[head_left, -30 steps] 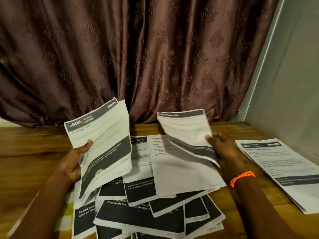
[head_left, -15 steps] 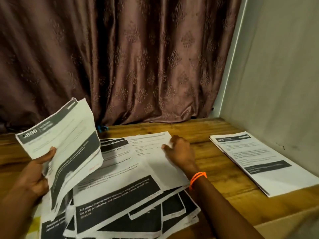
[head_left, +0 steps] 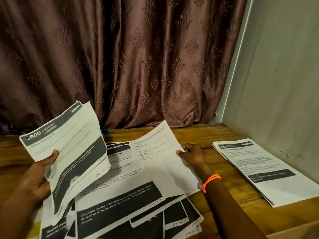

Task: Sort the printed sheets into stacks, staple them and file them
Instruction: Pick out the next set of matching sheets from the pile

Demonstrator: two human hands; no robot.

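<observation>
Fingers: those of the left hand (head_left: 37, 176) are closed round a small bundle of sheets (head_left: 69, 152), thumb laid over the printed face, the other fingers hidden behind the paper. Those of the right hand (head_left: 193, 155) are pinched narrow on the right edge of a single sheet (head_left: 165, 163), thumb on top.

Bundle of sheets: held tilted and clear of the table at 9 o'clock; the top page is headed "800 KITCHEN" and crossed by a dark band; red handwriting is seen at its lower right corner.

Single sheet: raised along its right edge, its left part resting on the heap; mostly blank, with small print near the top.

Heap of loose pages (head_left: 120, 209): spread untidily at 6 o'clock, overlapping one another, many bearing black blocks with white lettering; the uppermost block mentions photo frames. Part of the heap is covered by the held bundle.

Orange bracelet (head_left: 211, 181): worn at the right wrist, just beside the heap's right edge.

Tidy stack (head_left: 265, 169): laid flat at 3 o'clock, well apart from the heap, its top page headed "2652".

Wooden table (head_left: 215, 135): bears all the papers.

Small blue object (head_left: 105, 131): seen at 12 o'clock behind the bundle; its nature cannot be told.

Brown patterned curtain (head_left: 138, 57): hung behind the table.

Pale wall (head_left: 284, 75): stands to the right.
</observation>
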